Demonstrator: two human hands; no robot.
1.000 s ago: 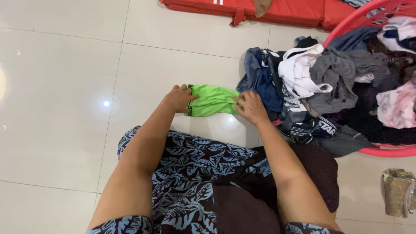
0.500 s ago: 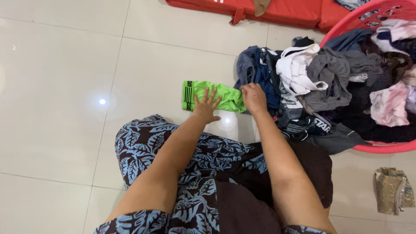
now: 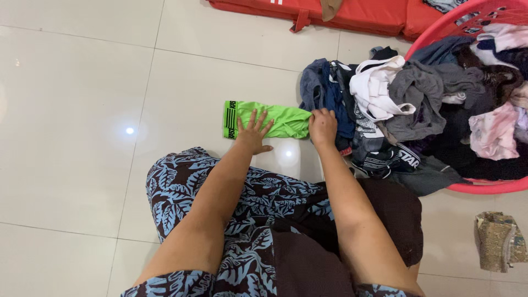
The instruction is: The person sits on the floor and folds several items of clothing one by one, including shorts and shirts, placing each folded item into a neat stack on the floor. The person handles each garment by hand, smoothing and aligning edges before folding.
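Note:
A bright green garment [image 3: 278, 118] with a black striped band at its left end lies folded flat on the white tiled floor. My left hand [image 3: 254, 133] rests flat on its middle with the fingers spread. My right hand [image 3: 323, 126] pinches the garment's right end, fingers curled on the cloth, right beside a pile of dark and white clothes [image 3: 379, 110].
A red laundry basket [image 3: 484, 187] lies tipped at the right, with clothes spilling from it onto the floor. A red mat [image 3: 352, 14] lies at the top. A small brownish woven thing [image 3: 498, 242] sits at the lower right. My lap in a leaf-print cloth fills the bottom.
The green garment has been stretched out leftwards and flattened. My left hand moved from its left end to its middle and spread open; my right hand stayed at the right end.

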